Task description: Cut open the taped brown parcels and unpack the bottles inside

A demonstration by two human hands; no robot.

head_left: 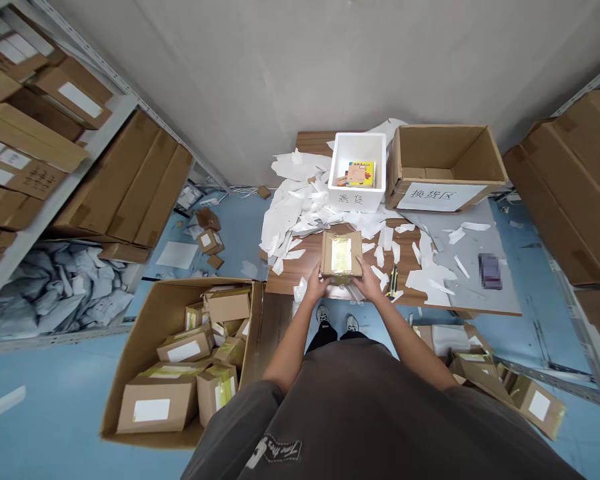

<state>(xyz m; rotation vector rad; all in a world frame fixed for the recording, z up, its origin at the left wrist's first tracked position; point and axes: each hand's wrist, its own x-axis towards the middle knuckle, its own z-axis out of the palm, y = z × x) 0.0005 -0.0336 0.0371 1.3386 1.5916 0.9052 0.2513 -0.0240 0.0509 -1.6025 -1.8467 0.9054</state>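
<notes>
A small cardboard box (328, 252) with a white label under yellowish tape is held at the front edge of the wooden table (405, 261). My left hand (317, 283) grips its near left corner, and my right hand (369, 280) is closed on the near right corner. Both sets of fingers wrap partly beneath the box, where they are hidden. A yellow and black utility knife (393, 281) lies just right of my right hand. Torn white paper (285, 223) is heaped to the left of the box, with more scraps on the right.
Behind the box stand a white bin (357, 200) with small packets inside and an open carton (445, 170) bearing a handwritten sign. A large carton (147, 320) full of taped boxes sits at lower left. Shelves (115, 120) line the left; more boxes (510, 393) lie at lower right.
</notes>
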